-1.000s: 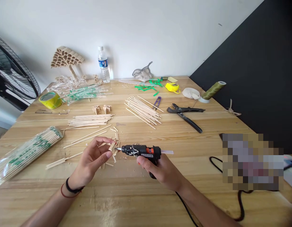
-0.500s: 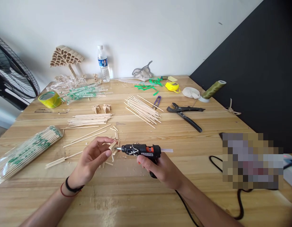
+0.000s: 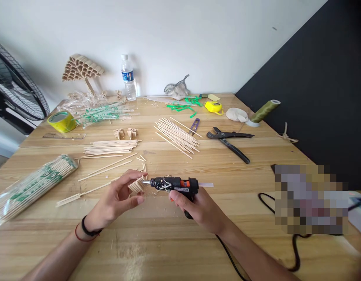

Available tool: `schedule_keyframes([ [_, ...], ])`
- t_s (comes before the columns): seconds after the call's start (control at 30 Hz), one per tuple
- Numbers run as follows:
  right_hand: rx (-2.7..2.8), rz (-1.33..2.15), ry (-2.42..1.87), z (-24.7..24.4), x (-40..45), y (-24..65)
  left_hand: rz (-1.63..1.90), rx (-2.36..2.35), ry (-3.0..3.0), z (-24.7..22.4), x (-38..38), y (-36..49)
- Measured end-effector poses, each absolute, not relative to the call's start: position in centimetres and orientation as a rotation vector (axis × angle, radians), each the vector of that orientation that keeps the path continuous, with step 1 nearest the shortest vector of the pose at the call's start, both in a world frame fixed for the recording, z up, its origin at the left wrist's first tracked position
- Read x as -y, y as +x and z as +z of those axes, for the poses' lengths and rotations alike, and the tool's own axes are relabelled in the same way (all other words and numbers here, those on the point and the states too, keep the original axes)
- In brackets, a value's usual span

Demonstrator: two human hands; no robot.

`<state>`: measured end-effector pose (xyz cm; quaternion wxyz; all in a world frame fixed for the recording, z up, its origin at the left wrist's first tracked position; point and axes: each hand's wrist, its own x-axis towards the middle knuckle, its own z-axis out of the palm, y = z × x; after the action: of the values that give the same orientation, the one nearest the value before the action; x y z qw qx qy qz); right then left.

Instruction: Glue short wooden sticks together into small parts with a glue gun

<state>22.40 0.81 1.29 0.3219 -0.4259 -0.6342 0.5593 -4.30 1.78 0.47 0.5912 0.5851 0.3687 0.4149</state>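
Note:
My left hand (image 3: 118,195) is closed on a small piece made of short wooden sticks (image 3: 136,185), held between thumb and fingers above the table. In my right hand (image 3: 198,208) is a black hot glue gun (image 3: 174,184), gripped by its handle. Its metal nozzle points left and meets the edge of the stick piece; whether it touches cannot be made out. A clear glue stick (image 3: 206,185) sticks out of its back end. Just beyond my left hand lie a few short cut sticks (image 3: 144,167) and longer loose sticks (image 3: 110,171).
Stick bundles (image 3: 111,147) and a looser pile (image 3: 178,136) lie mid-table. Two small stick pieces (image 3: 118,134) stand behind. Pliers (image 3: 230,142) lie right, a bagged stick pack (image 3: 36,187) left. A black cord (image 3: 231,259) trails from the glue gun. A water bottle (image 3: 128,80) stands by the wall.
The stick piece has been turned in my left hand, so its row of sticks now faces more toward me. My left thumb has shifted right and down; the glue gun stays almost in place.

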Motion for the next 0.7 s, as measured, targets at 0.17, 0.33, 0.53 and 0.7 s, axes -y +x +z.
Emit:
schedule_keyframes([
  [0.17, 1.672, 1.454, -1.129, 1.38, -0.84, 22.34, 0.938, -1.002, 1.423, 0.83, -1.76, -3.80],
  [0.33, 1.672, 1.453, -1.118, 1.15, -0.89, 22.46, 1.042, -0.981, 1.282, 0.84, -1.69, -3.44],
  [0.53, 1.713, 1.476, -1.081, 1.34, -0.88, 22.40, 1.070, -1.025, 1.346, 0.47, -2.02, -3.80],
  [0.7, 1.705, 1.446, -1.067, 1.36, -0.90, 22.38, 1.057, -1.035, 1.356, 0.47, -1.91, -4.05],
])
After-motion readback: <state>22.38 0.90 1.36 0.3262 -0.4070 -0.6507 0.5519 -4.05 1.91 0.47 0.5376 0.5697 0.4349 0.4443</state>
